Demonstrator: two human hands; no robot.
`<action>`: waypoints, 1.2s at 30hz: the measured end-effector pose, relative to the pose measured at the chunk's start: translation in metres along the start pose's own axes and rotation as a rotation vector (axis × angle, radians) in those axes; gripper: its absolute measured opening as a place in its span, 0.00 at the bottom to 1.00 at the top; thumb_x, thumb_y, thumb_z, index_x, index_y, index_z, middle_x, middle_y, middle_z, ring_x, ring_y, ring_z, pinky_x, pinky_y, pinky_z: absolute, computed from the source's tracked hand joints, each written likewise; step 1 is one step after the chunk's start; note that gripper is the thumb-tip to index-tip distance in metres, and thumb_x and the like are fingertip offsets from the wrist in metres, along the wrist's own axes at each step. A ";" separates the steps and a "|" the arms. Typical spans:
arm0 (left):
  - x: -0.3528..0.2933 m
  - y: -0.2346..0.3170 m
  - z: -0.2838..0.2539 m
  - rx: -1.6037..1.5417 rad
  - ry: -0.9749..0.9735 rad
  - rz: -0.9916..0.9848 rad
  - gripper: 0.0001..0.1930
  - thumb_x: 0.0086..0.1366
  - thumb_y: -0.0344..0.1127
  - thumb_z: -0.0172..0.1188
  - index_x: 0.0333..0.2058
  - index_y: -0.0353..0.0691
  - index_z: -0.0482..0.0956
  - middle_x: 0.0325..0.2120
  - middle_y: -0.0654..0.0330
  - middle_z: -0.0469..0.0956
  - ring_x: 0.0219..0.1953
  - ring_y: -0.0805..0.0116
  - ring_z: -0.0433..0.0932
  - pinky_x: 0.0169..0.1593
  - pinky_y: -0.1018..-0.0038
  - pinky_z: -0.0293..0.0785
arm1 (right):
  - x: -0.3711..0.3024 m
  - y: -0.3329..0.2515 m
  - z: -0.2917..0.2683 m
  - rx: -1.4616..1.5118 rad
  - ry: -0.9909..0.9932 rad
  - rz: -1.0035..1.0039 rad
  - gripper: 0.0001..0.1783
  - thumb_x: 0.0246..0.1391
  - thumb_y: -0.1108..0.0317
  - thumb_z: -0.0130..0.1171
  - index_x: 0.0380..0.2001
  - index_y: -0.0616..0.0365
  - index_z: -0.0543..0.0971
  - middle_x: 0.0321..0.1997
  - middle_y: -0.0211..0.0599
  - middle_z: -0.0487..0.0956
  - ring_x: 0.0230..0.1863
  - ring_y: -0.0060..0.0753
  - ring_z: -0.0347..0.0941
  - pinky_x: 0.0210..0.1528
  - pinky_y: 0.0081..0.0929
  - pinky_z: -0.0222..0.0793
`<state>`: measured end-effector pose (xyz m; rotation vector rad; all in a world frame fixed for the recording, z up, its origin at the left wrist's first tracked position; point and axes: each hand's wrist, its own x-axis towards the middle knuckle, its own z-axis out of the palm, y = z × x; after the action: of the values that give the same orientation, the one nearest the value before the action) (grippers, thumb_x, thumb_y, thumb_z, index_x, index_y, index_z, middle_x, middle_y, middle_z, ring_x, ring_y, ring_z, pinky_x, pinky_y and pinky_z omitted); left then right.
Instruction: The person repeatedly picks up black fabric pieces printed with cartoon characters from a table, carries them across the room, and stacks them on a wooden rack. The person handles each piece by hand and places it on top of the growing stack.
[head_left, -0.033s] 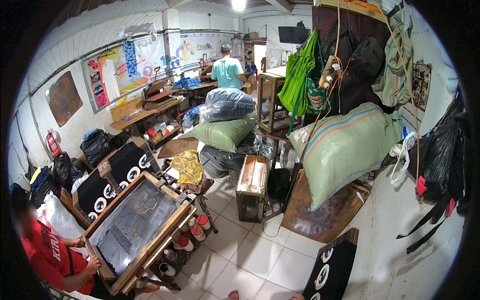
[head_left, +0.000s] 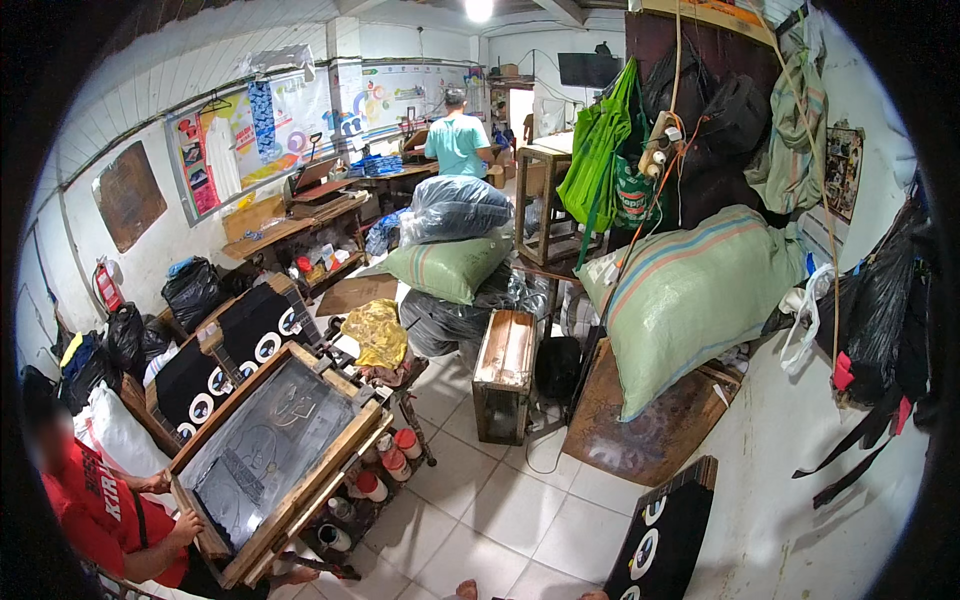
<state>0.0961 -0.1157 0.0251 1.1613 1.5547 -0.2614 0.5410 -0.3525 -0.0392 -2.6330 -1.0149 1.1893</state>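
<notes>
Neither of my hands shows clearly. At the lower edge, skin-coloured toes [head_left: 467, 590] poke in, and a small skin-coloured sliver [head_left: 593, 596] beside a board is too cut off to tell what it is. That long board [head_left: 660, 530], covered in black cloth with white round eye-like prints, slants at the lower right. On the lower left, a co-worker in a red shirt [head_left: 110, 515] has both hands on a wooden-framed printing screen [head_left: 270, 450], its mesh smeared dark grey. Behind the screen lie more boards with black printed cloth [head_left: 250, 335].
Red-lidded bottles [head_left: 395, 458] stand under the screen's table. Stuffed sacks [head_left: 440, 265] are piled mid-room near a wooden box [head_left: 503, 375]. A large green sack [head_left: 700, 290] leans on the right above a brown board [head_left: 640, 430]. Farther back stands a person in teal [head_left: 458, 147].
The person in teal at the back has shifted very slightly to the right. Nothing else has visibly changed.
</notes>
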 end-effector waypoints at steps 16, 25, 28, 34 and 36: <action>-0.012 -0.059 0.012 -0.099 0.012 -0.150 0.13 0.56 0.40 0.52 0.37 0.47 0.81 0.28 0.60 0.80 0.23 0.67 0.77 0.21 0.69 0.71 | -0.023 0.048 0.011 0.352 -0.277 0.205 0.10 0.48 0.63 0.54 0.23 0.51 0.82 0.22 0.32 0.80 0.26 0.30 0.76 0.27 0.31 0.70; -0.009 -0.079 -0.056 -0.491 0.232 -0.206 0.09 0.54 0.37 0.55 0.30 0.41 0.80 0.20 0.57 0.77 0.19 0.66 0.73 0.21 0.68 0.68 | -0.029 -0.107 -0.041 0.265 -0.166 -0.080 0.06 0.47 0.70 0.56 0.22 0.60 0.78 0.17 0.35 0.74 0.16 0.29 0.70 0.16 0.27 0.64; -0.005 -0.073 -0.069 -0.462 0.218 -0.239 0.10 0.54 0.37 0.55 0.29 0.39 0.81 0.17 0.55 0.76 0.15 0.66 0.71 0.18 0.68 0.66 | -0.031 -0.158 -0.048 0.393 -0.129 0.092 0.18 0.48 0.66 0.58 0.43 0.61 0.76 0.34 0.35 0.79 0.34 0.30 0.77 0.29 0.25 0.69; 0.006 -0.043 -0.073 -0.481 0.105 -0.102 0.09 0.55 0.37 0.54 0.26 0.38 0.79 0.20 0.56 0.77 0.16 0.67 0.73 0.17 0.70 0.66 | -0.049 -0.179 -0.037 0.738 -0.051 0.104 0.18 0.46 0.69 0.60 0.43 0.63 0.76 0.30 0.33 0.77 0.29 0.24 0.73 0.24 0.21 0.64; 0.009 -0.030 -0.075 -0.465 0.061 -0.068 0.08 0.55 0.36 0.54 0.25 0.38 0.79 0.20 0.56 0.77 0.17 0.68 0.73 0.17 0.71 0.66 | -0.049 -0.150 -0.020 0.651 -0.047 0.152 0.15 0.46 0.68 0.61 0.38 0.63 0.78 0.26 0.32 0.77 0.27 0.23 0.73 0.22 0.21 0.64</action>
<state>0.0271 -0.0733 0.0320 0.7578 1.6011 0.0915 0.4507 -0.2610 0.0551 -2.1895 -0.3375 1.3307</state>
